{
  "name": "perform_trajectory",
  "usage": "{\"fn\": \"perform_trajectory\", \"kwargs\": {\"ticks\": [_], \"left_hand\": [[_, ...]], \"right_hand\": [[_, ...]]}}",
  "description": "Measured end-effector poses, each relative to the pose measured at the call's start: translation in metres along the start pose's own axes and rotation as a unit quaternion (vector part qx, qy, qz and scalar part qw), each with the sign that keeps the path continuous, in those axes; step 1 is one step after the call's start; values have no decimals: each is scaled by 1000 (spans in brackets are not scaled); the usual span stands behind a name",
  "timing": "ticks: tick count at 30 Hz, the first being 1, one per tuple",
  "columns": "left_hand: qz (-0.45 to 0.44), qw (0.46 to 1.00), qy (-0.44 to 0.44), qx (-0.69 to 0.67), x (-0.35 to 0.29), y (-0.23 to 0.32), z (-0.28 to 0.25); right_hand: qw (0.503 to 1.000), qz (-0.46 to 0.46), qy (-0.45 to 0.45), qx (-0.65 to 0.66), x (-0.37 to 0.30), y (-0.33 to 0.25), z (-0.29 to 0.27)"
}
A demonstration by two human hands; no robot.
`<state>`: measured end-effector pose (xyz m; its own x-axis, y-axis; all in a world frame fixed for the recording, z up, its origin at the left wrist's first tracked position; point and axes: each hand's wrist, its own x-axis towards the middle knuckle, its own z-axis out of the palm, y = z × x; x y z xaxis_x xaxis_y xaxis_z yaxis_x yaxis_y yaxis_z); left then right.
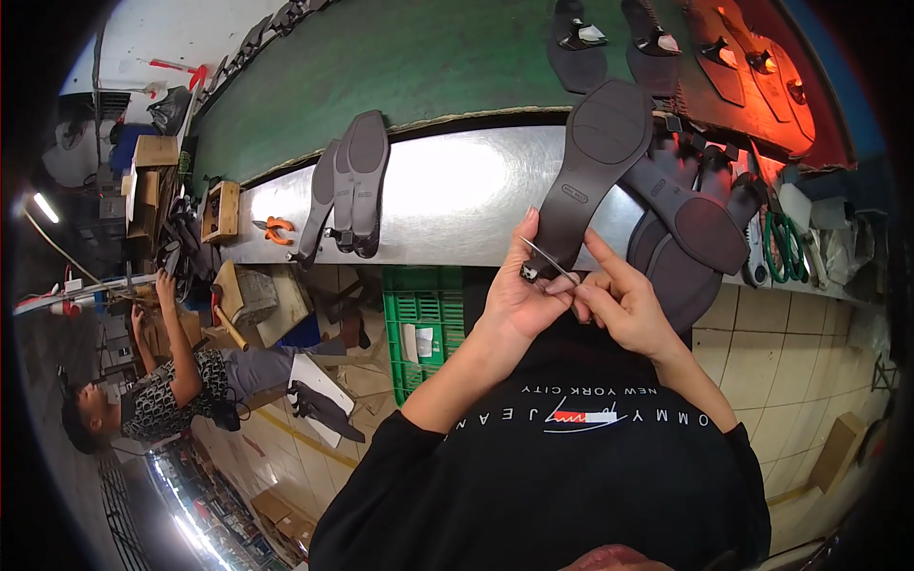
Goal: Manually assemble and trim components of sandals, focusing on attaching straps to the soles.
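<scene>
In front of me a dark shoe sole [607,128] points away, its heel end toward my body. My left hand [517,295] is closed around that heel end, thumb along its side. My right hand [619,300] pinches a thin pointed metal tool [543,252], which lies across the sole near the heel. The tool's grip is hidden by my fingers, so its exact kind does not show. To the right, more dark soles [700,224] lie overlapped at the bench edge, beside green-handled scissors [783,246].
Left on the metal bench [447,181] are stacked soles [362,171], orange-handled pliers [276,228] and a wooden box [221,211]. Behind runs a green belt [419,67] carrying shoe soles [577,57]. A green crate [419,324] stands below. Another person [171,381] works at the left.
</scene>
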<state>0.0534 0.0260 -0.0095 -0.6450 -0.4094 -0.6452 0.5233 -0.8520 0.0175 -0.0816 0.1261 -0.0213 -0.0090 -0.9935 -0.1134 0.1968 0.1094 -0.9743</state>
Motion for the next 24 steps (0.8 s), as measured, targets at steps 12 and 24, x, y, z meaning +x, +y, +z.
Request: {"fn": "perform_trajectory", "kwargs": {"ticks": [12,24], "left_hand": [[62,995,10,77,-1,-10,0],[424,840,10,337,14,-3,-3]], "right_hand": [[983,63,33,167,0,-3,-21],[972,131,20,195,-4,-3,12]]}}
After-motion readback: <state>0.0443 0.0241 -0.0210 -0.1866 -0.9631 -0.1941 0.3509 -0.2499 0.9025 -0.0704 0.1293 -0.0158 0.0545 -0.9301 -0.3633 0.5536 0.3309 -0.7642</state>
